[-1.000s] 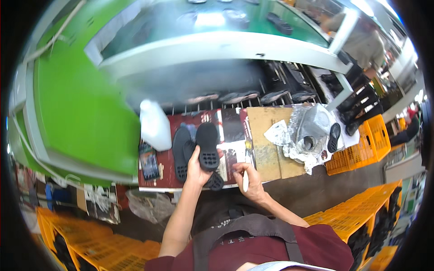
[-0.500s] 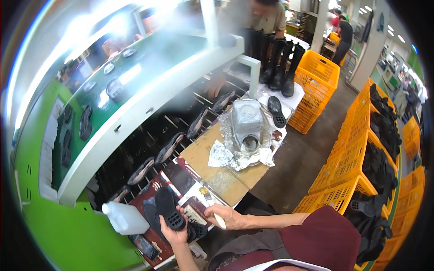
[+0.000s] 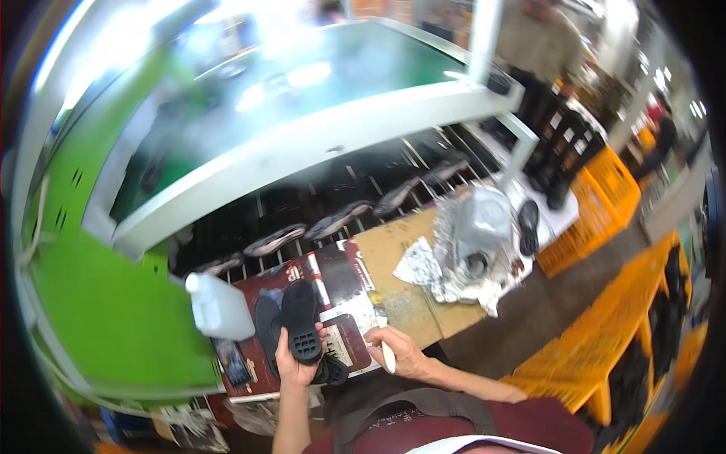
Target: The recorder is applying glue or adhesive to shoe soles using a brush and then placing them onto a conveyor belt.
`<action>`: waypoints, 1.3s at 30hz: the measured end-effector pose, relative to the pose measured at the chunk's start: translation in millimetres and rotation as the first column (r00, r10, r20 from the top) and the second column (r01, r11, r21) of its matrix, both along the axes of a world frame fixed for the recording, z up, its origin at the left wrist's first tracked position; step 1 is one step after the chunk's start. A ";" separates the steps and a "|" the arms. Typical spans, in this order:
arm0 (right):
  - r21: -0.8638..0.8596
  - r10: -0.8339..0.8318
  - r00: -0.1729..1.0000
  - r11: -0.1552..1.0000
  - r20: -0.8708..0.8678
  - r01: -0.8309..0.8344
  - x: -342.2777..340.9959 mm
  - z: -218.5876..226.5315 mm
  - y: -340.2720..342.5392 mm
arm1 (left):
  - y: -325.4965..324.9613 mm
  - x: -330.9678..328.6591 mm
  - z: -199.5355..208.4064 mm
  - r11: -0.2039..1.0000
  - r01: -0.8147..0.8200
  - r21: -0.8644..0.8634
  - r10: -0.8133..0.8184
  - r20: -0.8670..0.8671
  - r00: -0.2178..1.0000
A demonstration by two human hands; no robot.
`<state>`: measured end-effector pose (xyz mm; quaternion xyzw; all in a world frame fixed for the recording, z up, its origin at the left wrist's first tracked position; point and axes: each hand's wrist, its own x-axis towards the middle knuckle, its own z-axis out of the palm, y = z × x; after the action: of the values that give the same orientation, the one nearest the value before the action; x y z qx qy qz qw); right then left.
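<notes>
Left hand (image 3: 298,370) grips black sole (image 3: 302,321), long axis toward far edge of tabletop (image 3: 412,309); right hand (image 3: 408,356), rightward, clasps pale-handled tool (image 3: 389,358).

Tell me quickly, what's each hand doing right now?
Left hand: closed, holding a black shoe sole by its lower end.
Right hand: closed, holding a pale-handled tool.
</notes>
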<state>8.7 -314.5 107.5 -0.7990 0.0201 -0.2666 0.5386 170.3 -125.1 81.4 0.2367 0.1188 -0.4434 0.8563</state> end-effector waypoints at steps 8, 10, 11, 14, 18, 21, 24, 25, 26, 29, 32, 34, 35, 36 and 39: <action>-0.020 0.059 0.998 0.998 -0.038 -0.060 12.4 -9.8 15.3 | 14.3 -6.2 3.7 0.997 -0.061 -0.038 0.061 0.011 0.998; 0.008 0.068 0.997 0.998 -0.029 -0.067 17.2 -11.6 21.4 | 15.7 -8.5 2.4 0.997 -0.067 -0.026 0.067 0.008 0.998; 0.025 0.070 0.997 0.997 -0.018 -0.069 20.7 -12.7 22.5 | 13.8 -8.5 2.3 0.997 -0.060 -0.039 0.060 -0.001 0.998; 0.052 0.103 0.994 0.994 -0.041 -0.101 29.6 -16.2 25.9 | 9.3 -8.6 1.7 0.999 -0.044 -0.005 0.044 0.002 0.999; 0.058 0.099 0.995 0.994 -0.023 -0.098 39.2 -20.3 28.7 | 12.1 -8.1 -7.4 0.997 -0.032 -0.066 0.030 -0.033 0.999; 0.024 0.079 0.997 0.997 -0.013 -0.079 43.6 -21.0 25.5 | 10.5 -3.8 -7.3 0.997 -0.036 -0.061 0.033 -0.038 0.999; 0.025 0.068 0.997 0.997 -0.036 -0.067 43.7 -18.4 23.0 | 12.2 -3.7 -7.8 0.997 -0.033 -0.064 0.031 -0.021 0.999; 0.027 0.061 0.997 0.998 -0.040 -0.060 42.9 -17.8 22.5 | 12.6 -4.8 -5.4 0.998 -0.036 -0.047 0.036 -0.006 0.999; 0.041 0.064 0.997 0.997 -0.049 -0.063 41.6 -17.9 22.7 | 12.8 -5.0 -3.4 0.999 -0.039 -0.033 0.039 0.011 0.999; 0.033 0.045 0.997 0.999 -0.069 -0.042 38.0 -16.4 22.5 | 13.1 -3.5 -5.6 0.998 -0.040 -0.047 0.040 0.012 0.999; 0.047 0.065 0.990 0.997 -0.126 -0.059 30.9 -15.7 24.2 | 15.5 -5.6 -7.0 0.998 -0.035 -0.057 0.036 0.002 0.999; 0.016 0.078 0.994 0.997 -0.074 -0.077 32.4 -21.1 22.3 | 14.1 -5.7 -5.9 0.998 -0.041 -0.041 0.041 0.007 0.999; 0.065 0.084 0.991 0.995 -0.099 -0.078 26.9 -21.6 27.8 | 17.8 -12.7 -5.3 0.999 -0.053 -0.009 0.054 0.017 0.998; 0.071 0.088 0.991 0.994 -0.101 -0.081 26.6 -21.1 27.9 | 18.2 -13.6 -4.9 0.998 -0.057 -0.002 0.057 0.015 0.998; 0.054 0.067 0.993 0.997 -0.101 -0.061 29.5 -19.8 21.6 | 13.2 -6.7 -5.5 0.999 -0.038 -0.029 0.038 -0.018 0.999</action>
<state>38.2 -292.9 87.6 -0.7981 0.0288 -0.2071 0.5651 163.7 -112.0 75.9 0.2181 0.1240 -0.4307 0.8669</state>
